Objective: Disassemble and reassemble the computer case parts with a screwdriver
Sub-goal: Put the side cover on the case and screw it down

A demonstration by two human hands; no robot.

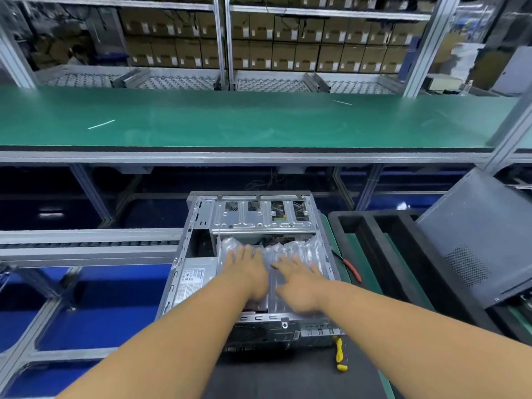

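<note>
Inside the open computer case (253, 263), both the left hand (247, 272) and right hand (299, 286) press flat, grip released, on the air cushion (270, 251), likely seating it.

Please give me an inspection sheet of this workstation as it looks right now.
Surface: dark mat under the case; the green bench behind carries only two thin pale strips.
Job's things: computer case lies open, side panel off; clear air-cushion packing fills its middle bay. Grey side panel leans tilted at the right.
Clutter: yellow-handled tool beside the case's near corner; red-handled tool along its right side; black foam tray.
Hands: left hand and right hand, fingers spread, flat on the packing.
Cables: thin wires hang under the bench.
Surroundings: cardboard boxes on shelves, roller conveyor at the left.
</note>
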